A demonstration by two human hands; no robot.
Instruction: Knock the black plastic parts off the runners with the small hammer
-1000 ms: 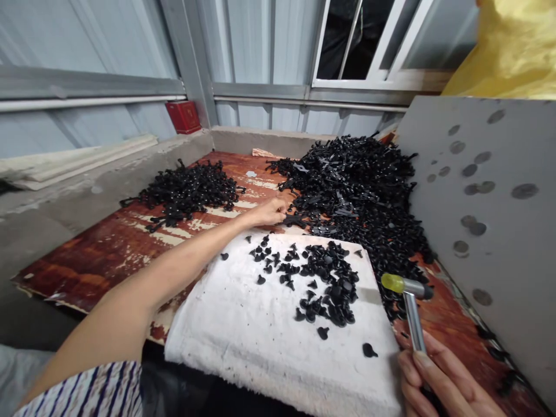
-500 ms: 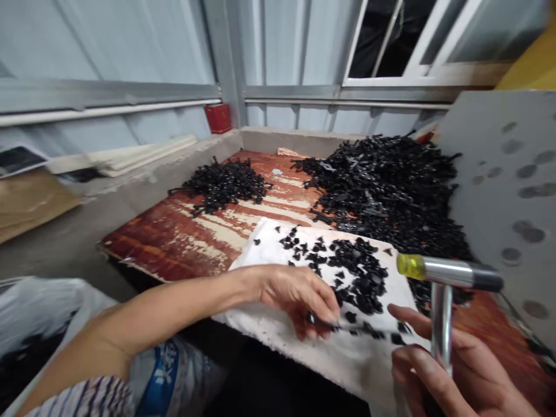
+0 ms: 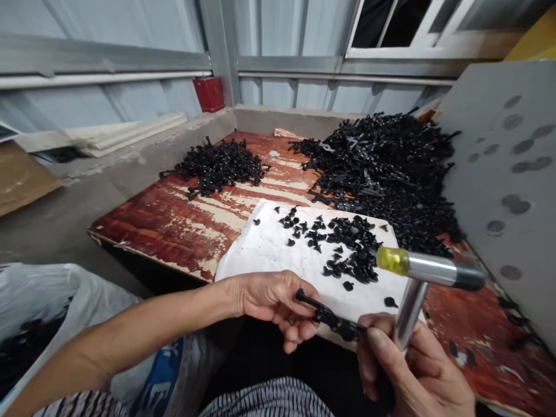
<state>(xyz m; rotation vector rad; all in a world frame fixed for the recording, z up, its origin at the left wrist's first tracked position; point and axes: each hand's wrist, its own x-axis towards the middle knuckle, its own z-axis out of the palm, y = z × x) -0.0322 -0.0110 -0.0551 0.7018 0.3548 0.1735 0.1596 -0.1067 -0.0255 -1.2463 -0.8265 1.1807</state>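
Observation:
A knobbly black strip part [image 3: 332, 319] is stretched between my two hands, in front of the white pad's near edge. My left hand [image 3: 278, 304] pinches its left end between thumb and fingers. The thumb and forefinger of my right hand [image 3: 417, 362] grip its right end. That same hand also keeps hold of a hammer [image 3: 434, 269], whose metal head has a yellow face and a black face and points left. Many small black round-headed pieces [image 3: 354, 249] lie scattered on the white pad [image 3: 256, 252] beyond my hands.
A large heap of black parts [image 3: 391, 159] covers the table's back right, beside a grey panel [image 3: 499, 174]. A smaller heap [image 3: 219, 165] sits further left on the worn red-brown table [image 3: 160, 223]. An open white sack [image 3: 91, 289] with black pieces stands lower left.
My left hand has come nearer with the black strip, away from the pad. My right hand has closed on its other end, and the hammer has tilted and shifted left.

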